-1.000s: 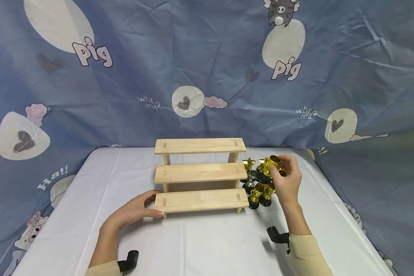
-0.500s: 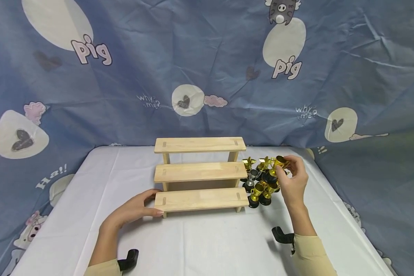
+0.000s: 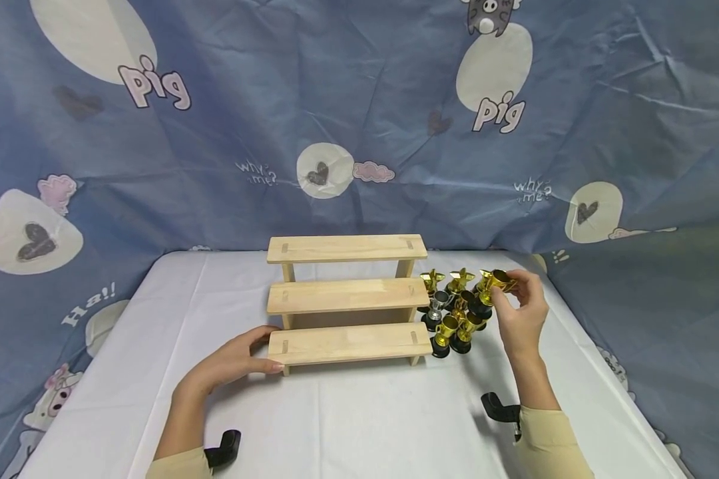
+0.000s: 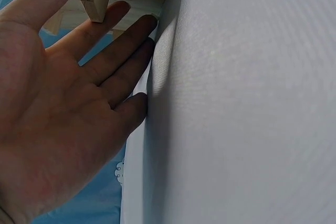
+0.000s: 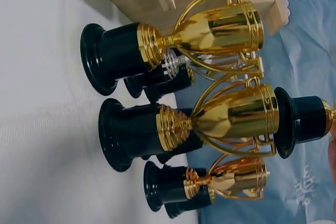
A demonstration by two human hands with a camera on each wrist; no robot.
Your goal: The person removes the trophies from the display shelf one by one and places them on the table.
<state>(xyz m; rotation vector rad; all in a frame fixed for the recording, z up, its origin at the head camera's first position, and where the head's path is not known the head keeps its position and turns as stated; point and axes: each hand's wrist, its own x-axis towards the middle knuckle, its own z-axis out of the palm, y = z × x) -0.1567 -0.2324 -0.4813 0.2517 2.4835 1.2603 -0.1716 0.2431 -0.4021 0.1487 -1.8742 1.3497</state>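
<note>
My right hand (image 3: 524, 309) pinches a small gold trophy cup (image 3: 494, 286) by its upper part, the black base hanging over the other trophies. In the right wrist view that trophy's black base (image 5: 300, 121) shows at the right edge, with a bit of my fingers. Below it stand several gold trophy cups (image 5: 239, 111) on black bases, plus a silver one (image 3: 439, 303). My left hand (image 3: 234, 362) holds the left end of a three-step wooden stand (image 3: 347, 344), thumb at the front edge and index finger behind. The left wrist view shows the other fingers (image 4: 123, 45) stretched beneath the step.
The stand's middle step (image 3: 347, 296) and top step (image 3: 347, 249) are bare. A white cloth (image 3: 359, 426) covers the table. Behind it hangs a blue printed curtain (image 3: 216, 166). Star-topped gold trophies (image 3: 459, 278) stand at the back of the group.
My right hand has moved to the right with the gold trophy, uncovering more of the trophies behind. My left hand has stayed at the stand. The head view has tipped slightly.
</note>
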